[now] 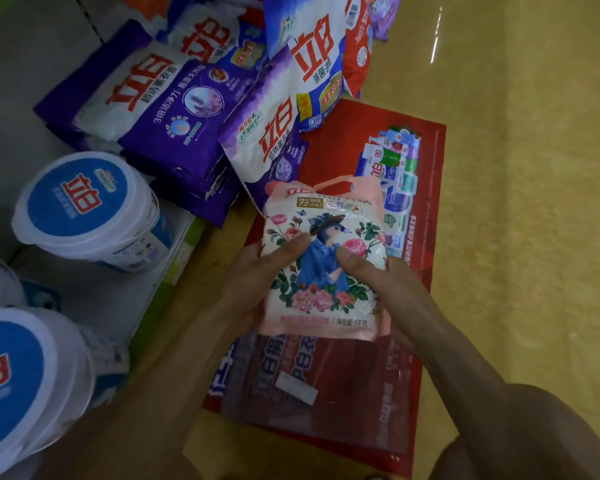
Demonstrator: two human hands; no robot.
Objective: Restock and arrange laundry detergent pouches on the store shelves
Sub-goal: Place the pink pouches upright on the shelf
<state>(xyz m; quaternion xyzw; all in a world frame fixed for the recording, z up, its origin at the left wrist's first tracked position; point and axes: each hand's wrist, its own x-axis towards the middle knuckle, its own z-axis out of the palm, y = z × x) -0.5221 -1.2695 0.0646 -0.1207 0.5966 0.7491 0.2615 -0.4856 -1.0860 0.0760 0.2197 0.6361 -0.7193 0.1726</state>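
Gripping the pink floral pouch [326, 233] by both sides with left hand [253, 282] and right hand [392, 289], thumbs pressing its front, holding it face-up over the red bag [343, 140], probably checking orientation before shelving near the purple pouches [146, 109].

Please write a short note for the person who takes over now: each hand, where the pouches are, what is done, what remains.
Left hand: grips the pink pouch at its left side, thumb on the front.
Right hand: grips the same pouch at its right side.
The pouch is held above the red bag on the floor.
Done: purple pouches lie piled on the low shelf, behind the white tubs.
Left: place the pink pouch on a shelf; the purple pile looks uneven and probably needs straightening.
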